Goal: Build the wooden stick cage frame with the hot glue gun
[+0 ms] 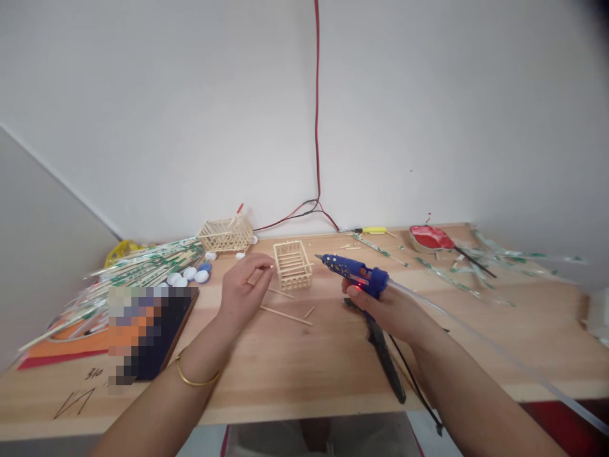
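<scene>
My right hand (pixel 375 304) grips a blue hot glue gun (pixel 354 271), its nozzle aimed left at a small open box frame of thin wooden sticks (pixel 292 266). A red light glows on the gun, and a clear glue stick (pixel 457 311) trails from its back. Just left of the frame, my left hand (pixel 247 285) is closed in a pinch. A tiny pale tip shows at its fingertips, too small to name. Loose cut sticks (pixel 288 315) lie on the table between my hands. Beneath the right hand is a long black tool (pixel 386 362), partly hidden.
A second stick frame (pixel 226 235) stands at the back left, near white and blue caps (pixel 190 274) and wrapped stick bundles (pixel 157 260). A pixelated dark object (pixel 166 336) lies in front. Back right are a red-lined dish (pixel 432 238), torn wrappers (pixel 451 279) and a yellow-handled tool (pixel 373 230).
</scene>
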`<state>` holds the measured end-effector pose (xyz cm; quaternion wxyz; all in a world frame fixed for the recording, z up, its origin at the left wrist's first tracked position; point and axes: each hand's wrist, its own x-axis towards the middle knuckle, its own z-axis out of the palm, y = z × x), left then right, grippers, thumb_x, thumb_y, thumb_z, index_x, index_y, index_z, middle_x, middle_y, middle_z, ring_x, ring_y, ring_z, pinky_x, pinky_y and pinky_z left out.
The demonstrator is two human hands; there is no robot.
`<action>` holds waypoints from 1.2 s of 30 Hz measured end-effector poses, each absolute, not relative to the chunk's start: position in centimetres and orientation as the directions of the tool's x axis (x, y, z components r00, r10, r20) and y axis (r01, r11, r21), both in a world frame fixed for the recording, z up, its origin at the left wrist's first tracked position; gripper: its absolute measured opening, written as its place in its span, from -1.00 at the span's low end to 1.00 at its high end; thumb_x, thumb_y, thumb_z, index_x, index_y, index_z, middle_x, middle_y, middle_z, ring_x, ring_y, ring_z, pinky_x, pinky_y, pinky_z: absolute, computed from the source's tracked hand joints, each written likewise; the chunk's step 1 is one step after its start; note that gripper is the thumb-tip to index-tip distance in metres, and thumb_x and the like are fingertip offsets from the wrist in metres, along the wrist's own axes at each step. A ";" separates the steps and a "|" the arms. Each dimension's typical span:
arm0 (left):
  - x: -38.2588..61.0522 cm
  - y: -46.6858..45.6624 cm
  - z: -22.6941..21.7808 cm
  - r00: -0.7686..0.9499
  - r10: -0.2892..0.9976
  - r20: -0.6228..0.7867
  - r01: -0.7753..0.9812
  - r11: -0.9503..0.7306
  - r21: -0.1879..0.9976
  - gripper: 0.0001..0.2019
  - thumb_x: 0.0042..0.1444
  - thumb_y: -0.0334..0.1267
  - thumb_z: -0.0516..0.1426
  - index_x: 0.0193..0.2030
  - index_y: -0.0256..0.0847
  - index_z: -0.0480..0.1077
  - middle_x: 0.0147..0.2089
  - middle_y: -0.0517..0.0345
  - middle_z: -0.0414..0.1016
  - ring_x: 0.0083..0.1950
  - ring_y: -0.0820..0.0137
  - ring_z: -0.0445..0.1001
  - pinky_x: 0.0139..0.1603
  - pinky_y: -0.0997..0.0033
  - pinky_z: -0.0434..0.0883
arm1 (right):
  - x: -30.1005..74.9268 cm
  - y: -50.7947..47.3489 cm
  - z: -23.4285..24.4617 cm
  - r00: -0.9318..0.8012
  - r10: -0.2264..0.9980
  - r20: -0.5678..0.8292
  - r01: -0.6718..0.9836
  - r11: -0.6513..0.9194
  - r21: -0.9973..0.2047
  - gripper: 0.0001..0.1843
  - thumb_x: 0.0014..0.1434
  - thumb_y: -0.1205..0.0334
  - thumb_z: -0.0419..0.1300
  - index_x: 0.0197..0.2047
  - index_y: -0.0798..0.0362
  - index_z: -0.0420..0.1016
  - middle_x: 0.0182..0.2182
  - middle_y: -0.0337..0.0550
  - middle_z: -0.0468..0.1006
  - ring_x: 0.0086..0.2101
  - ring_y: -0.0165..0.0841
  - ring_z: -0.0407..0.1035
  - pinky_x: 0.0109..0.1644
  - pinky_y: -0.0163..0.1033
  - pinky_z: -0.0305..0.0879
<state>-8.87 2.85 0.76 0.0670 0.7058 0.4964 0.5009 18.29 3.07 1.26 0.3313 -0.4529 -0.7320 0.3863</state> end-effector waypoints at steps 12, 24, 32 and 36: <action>-4.1 5.7 1.6 0.210 0.769 0.603 0.629 -0.579 0.519 -0.90 0.07 -0.32 0.10 -0.32 -0.15 0.46 -0.26 0.09 0.55 -0.13 0.30 0.45 0.00 0.21 0.32 | 19.3 2.7 -0.6 -0.280 0.953 0.113 0.419 0.227 -0.879 -0.69 0.12 -0.03 0.13 -0.18 0.00 0.46 -0.36 -0.18 0.51 -0.32 -0.24 0.41 -0.23 -0.18 0.34; -3.4 6.0 1.2 0.251 0.771 0.585 0.770 -0.526 0.362 -0.91 0.05 -0.35 0.10 -0.37 -0.11 0.44 -0.20 0.18 0.58 -0.08 0.29 0.46 0.20 0.06 0.05 | 19.8 2.8 -0.3 -0.313 0.938 0.151 0.392 0.272 -0.879 -0.69 0.17 0.03 0.10 -0.07 -0.08 0.49 -0.33 -0.21 0.53 -0.27 -0.26 0.41 -0.14 -0.20 0.33; -4.7 6.1 3.0 0.223 0.770 0.598 0.752 -0.526 0.398 -0.86 0.11 -0.27 0.07 -0.26 -0.15 0.45 -0.24 0.14 0.57 -0.17 0.34 0.49 0.11 0.22 0.24 | 20.1 2.8 -0.3 -0.290 0.942 0.168 0.412 0.281 -0.867 -0.72 0.16 0.02 0.10 -0.16 -0.07 0.53 -0.35 -0.22 0.55 -0.30 -0.27 0.42 -0.19 -0.21 0.33; -6.7 5.7 3.7 0.066 0.858 0.509 0.712 -0.398 0.578 -0.85 0.08 -0.20 0.10 -0.28 -0.16 0.46 -0.23 0.14 0.55 -0.19 0.35 0.48 -0.07 0.35 0.37 | 20.1 2.7 -0.3 -0.286 0.945 0.158 0.420 0.271 -0.866 -0.69 0.16 0.02 0.10 -0.09 -0.09 0.51 -0.34 -0.23 0.56 -0.30 -0.26 0.43 -0.20 -0.21 0.33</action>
